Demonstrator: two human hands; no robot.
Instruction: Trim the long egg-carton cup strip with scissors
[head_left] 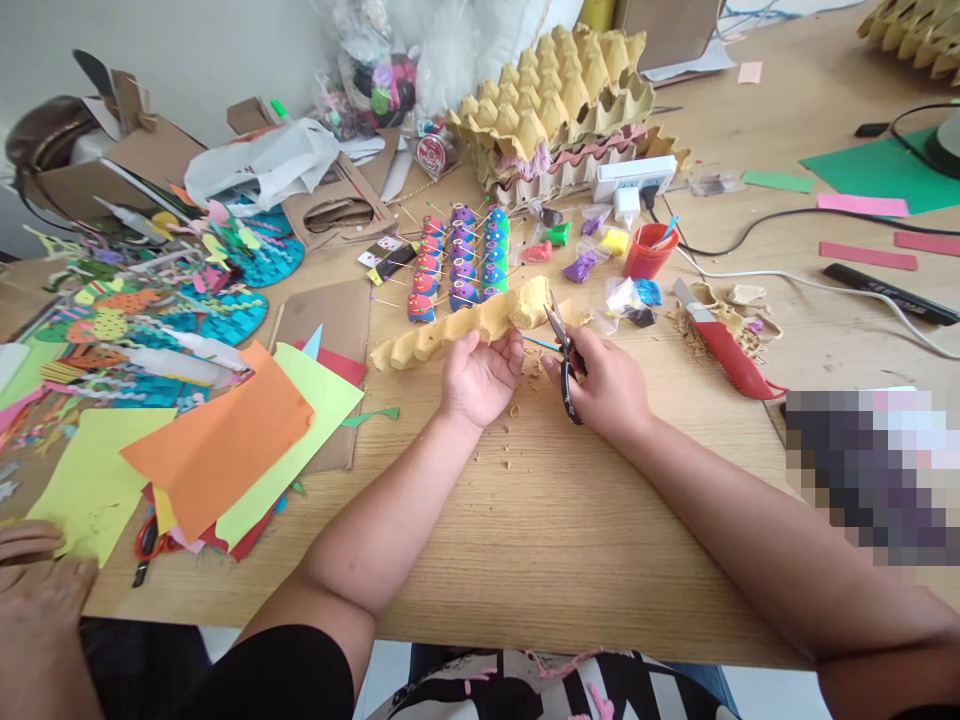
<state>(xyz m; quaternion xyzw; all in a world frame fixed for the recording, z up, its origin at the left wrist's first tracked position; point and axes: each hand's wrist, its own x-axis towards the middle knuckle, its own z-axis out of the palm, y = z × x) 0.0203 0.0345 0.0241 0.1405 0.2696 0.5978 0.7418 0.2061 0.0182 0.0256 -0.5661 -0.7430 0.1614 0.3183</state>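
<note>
My left hand [484, 375] is turned palm up, its fingers curled at a long yellow egg carton strip [439, 336]. A rounded carton cup [529, 303] shows above the fingertips; whether it is joined to the strip I cannot tell. In my right hand [607, 385] are scissors with black handles [569, 383], their blades pointing up against the cup's right side. Just behind the strip stand three rows of painted carton caterpillars: red and blue [427, 270], purple [463, 262], and blue and green [495, 250], with pins sticking out. Carton crumbs [507, 450] lie below my hands.
Stacked egg trays [547, 90] stand at the back. A red utility knife [731, 350], a red cup [649, 252] and a power strip [636, 175] with cables lie right. Coloured paper sheets [225, 440] cover the left, where another person's hand [41, 580] rests.
</note>
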